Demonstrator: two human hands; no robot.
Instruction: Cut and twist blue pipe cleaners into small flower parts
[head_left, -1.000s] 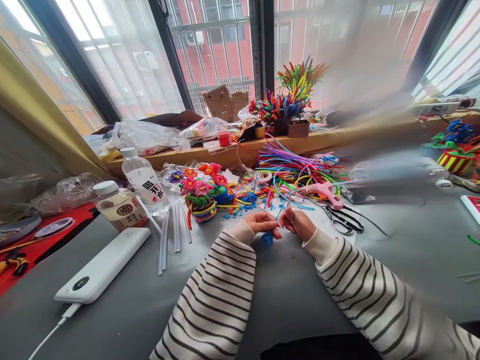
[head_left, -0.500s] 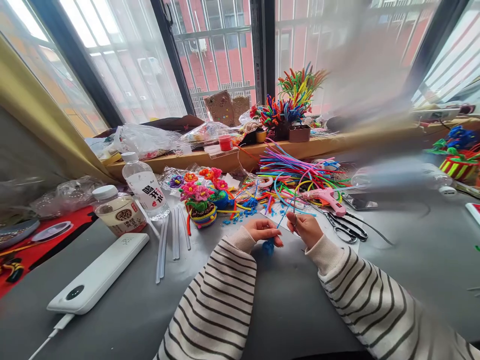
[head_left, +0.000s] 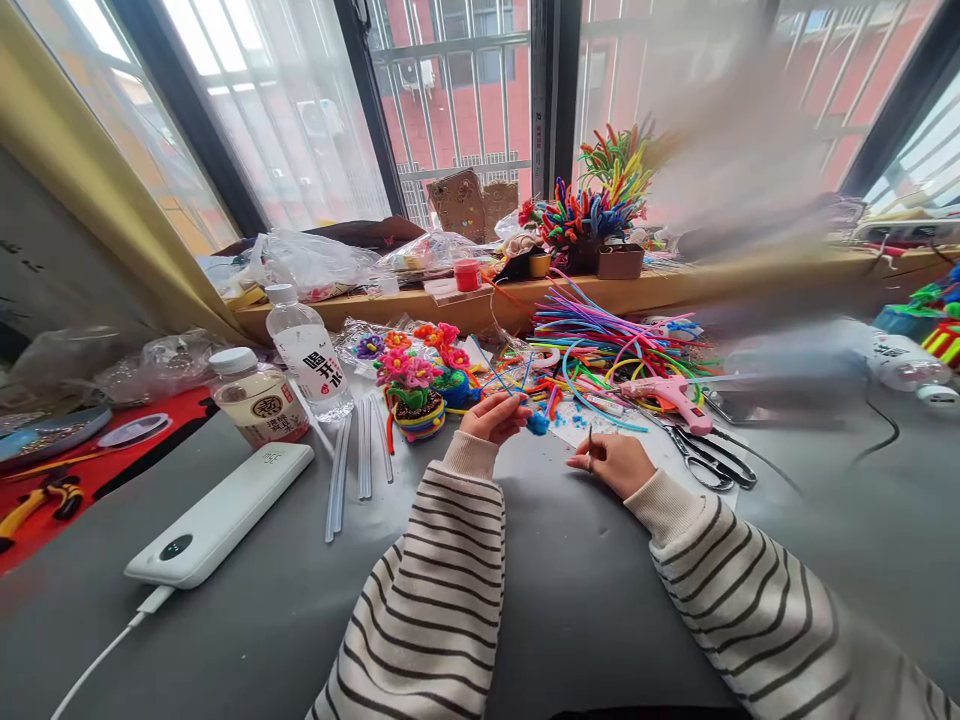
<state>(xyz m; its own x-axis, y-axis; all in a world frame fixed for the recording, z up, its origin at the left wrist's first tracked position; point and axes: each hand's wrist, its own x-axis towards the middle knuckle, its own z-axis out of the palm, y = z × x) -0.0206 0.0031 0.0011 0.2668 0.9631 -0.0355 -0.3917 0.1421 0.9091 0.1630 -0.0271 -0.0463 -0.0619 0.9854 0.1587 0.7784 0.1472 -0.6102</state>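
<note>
My left hand (head_left: 495,416) is closed in a pinch on a blue fuzzy pipe cleaner piece (head_left: 537,422); its tufted end hangs to the right of the fingers and thin stems point up behind. To the right, just over the table, my right hand (head_left: 616,464) is closed around a thin dark metal tool (head_left: 590,440), whose tip sticks up above the fingers; its exact kind is hard to make out. Between and behind the hands lie blue fuzz scraps on a white paper (head_left: 570,425). The two hands are apart.
Scissors (head_left: 709,460) and a pink glue gun (head_left: 671,396) lie at the right. Behind is a heap of pipe cleaners (head_left: 592,320). Left stand a potted pipe cleaner flower (head_left: 412,400), clear glue sticks (head_left: 337,480), a water bottle (head_left: 307,350), a jar (head_left: 259,400) and a power bank (head_left: 221,515).
My hands have moved apart: the left has lifted the blue piece away and up, while the right has dropped lower with the metal tool. The view has shifted slightly left.
</note>
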